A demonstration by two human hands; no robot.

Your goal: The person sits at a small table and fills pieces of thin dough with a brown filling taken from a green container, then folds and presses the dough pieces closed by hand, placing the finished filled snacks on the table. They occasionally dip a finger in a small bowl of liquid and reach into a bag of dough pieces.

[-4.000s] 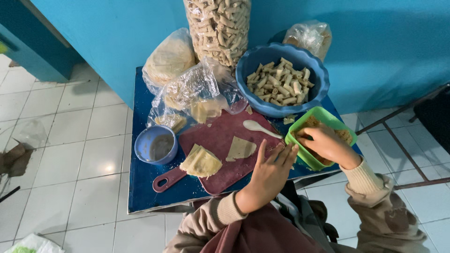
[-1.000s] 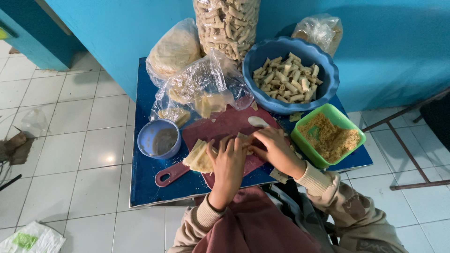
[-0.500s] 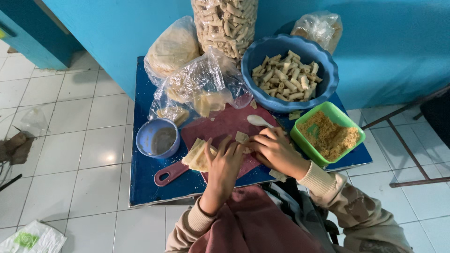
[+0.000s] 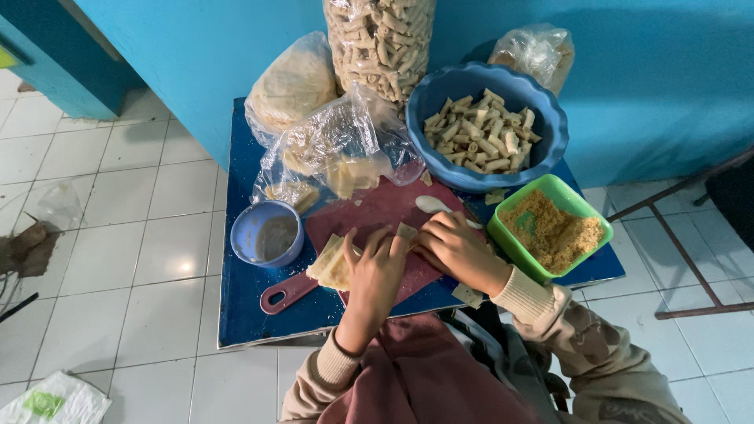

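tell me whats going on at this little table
A person sits at a small blue table, both hands down on a dark red cutting board. The left hand and right hand press on a thin pastry wrapper between them; a stack of wrappers lies just left. A green tub of crumbly filling sits to the right, a blue bowl of finished rolls behind, and a small blue cup on the left.

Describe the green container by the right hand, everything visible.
The green container is a bright green, square tub that looks like plastic, with rounded corners. It sits upright at the right edge of the blue table, turned at an angle and about filled with coarse golden-brown crumbs. The right hand lies just beside its near-left wall.
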